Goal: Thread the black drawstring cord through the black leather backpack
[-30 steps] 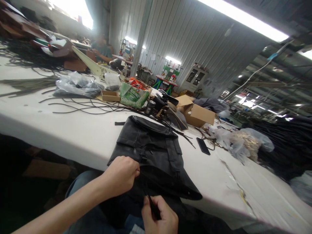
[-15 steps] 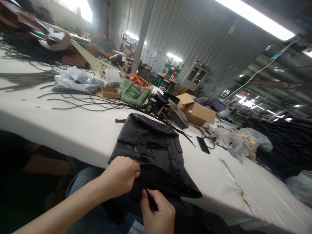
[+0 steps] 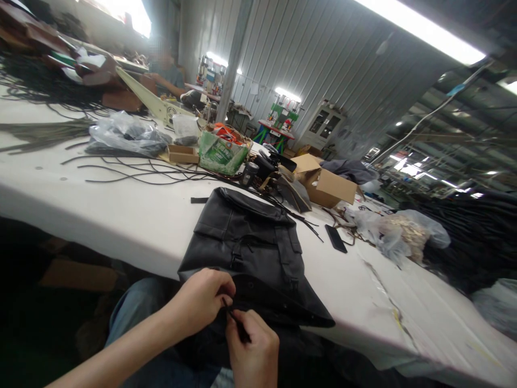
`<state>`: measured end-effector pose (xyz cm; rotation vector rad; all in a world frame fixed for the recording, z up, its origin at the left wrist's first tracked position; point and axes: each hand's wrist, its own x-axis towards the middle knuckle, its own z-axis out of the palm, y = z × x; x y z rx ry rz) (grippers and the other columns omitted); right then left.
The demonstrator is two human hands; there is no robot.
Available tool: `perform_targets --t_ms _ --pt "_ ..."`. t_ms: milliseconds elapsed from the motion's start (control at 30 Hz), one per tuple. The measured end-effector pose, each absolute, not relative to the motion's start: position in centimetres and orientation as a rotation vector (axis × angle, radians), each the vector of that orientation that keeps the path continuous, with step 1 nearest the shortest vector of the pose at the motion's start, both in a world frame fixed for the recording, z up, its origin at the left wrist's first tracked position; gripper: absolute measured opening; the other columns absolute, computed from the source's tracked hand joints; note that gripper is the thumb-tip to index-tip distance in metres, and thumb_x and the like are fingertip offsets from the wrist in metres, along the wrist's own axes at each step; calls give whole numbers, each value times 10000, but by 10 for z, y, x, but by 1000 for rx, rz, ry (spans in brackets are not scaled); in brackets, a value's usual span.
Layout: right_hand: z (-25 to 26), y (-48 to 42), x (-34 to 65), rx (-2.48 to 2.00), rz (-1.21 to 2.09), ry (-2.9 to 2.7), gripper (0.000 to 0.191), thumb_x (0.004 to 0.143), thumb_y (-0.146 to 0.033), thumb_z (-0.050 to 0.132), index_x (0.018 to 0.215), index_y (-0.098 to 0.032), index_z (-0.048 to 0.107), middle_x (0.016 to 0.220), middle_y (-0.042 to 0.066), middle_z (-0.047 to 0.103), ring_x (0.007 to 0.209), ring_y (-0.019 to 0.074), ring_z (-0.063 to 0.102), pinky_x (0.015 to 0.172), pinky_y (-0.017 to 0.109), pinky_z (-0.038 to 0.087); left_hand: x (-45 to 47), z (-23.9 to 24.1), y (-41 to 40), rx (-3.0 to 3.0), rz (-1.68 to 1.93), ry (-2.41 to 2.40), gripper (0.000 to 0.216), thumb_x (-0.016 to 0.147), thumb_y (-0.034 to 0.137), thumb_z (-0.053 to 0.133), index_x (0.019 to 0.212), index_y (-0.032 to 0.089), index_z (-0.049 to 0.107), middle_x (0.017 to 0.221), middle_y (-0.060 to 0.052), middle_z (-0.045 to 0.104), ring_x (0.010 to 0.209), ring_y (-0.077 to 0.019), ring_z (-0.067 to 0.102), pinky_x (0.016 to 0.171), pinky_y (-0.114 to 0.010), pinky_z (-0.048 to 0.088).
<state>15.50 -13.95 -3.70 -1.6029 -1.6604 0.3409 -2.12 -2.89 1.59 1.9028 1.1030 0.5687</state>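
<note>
A black leather bag (image 3: pixel 252 242) lies on the white table (image 3: pixel 133 215), its lower end hanging over the near edge toward my lap. My left hand (image 3: pixel 200 302) pinches the bag's near edge. Just to its right, my right hand (image 3: pixel 252 353) is closed on a thin black cord (image 3: pixel 236 322) whose tip meets the left fingers at the bag's edge.
Loose black cords (image 3: pixel 133 170), a green basket (image 3: pixel 222 151), plastic bags (image 3: pixel 125 134), a cardboard box (image 3: pixel 327 186) and a black phone (image 3: pixel 336 238) lie farther back. A clear bag of metal parts (image 3: pixel 404 231) sits right. Another person (image 3: pixel 165 75) works far off.
My right hand has risen with the cord toward my left hand, which shifted slightly down to the bag's edge. The two hands now almost touch.
</note>
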Motion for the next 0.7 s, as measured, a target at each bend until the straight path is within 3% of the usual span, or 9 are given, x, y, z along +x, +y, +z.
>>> perform_targets --t_ms 100,267,367,467,533,600,700 --pt "-34 -140 154 -1599 380 -1646 215 1066 -243 615 1002 -239 820 815 18 724 693 160 708 652 249 490 -11 12 -33 1868 593 1144 180 835 128 689 947 225 791 887 -10 803 864 -221 735 775 -325 473" --pt "-26 -142 155 -1507 499 -1656 243 1108 -254 571 1077 -245 812 905 41 759 799 182 757 723 240 549 -3 9 -42 2154 507 1090 552 804 2 547 1253 219 786 1013 -77 769 942 -276 690 901 -428 465" --pt "-20 -156 171 -1460 480 -1655 253 1124 -336 576 1170 -275 818 1022 70 807 920 216 793 825 260 611 -4 10 -48 2244 455 1081 462 834 3 482 1141 217 753 1104 -99 693 940 -282 648 855 -427 473" --pt "-13 -181 204 -1597 389 -1413 379 1125 -543 559 1202 -300 840 1060 92 819 939 248 792 885 308 628 -4 11 -52 2132 515 1010 360 905 10 371 1055 218 623 1127 -88 622 884 -238 628 815 -393 486" --pt "-8 -195 228 -1776 467 -1276 502 1099 -666 544 1143 -273 853 859 77 786 753 231 750 772 304 603 -1 11 -53 2100 516 922 371 895 -2 351 1097 228 561 1104 -72 608 866 -223 621 817 -382 489" --pt "-6 -202 247 -1929 694 -1210 637 1064 -772 518 964 -228 835 651 51 690 586 195 648 623 289 518 6 11 -55 2102 475 836 384 902 -4 354 1142 234 535 1075 -59 624 901 -224 633 848 -378 495" --pt "-7 -197 258 -1944 1038 -1002 828 952 -954 480 836 -179 746 569 49 631 441 132 463 444 266 325 18 7 -57 2161 394 767 334 1018 57 318 1171 239 552 1044 -56 666 941 -240 662 877 -389 509"
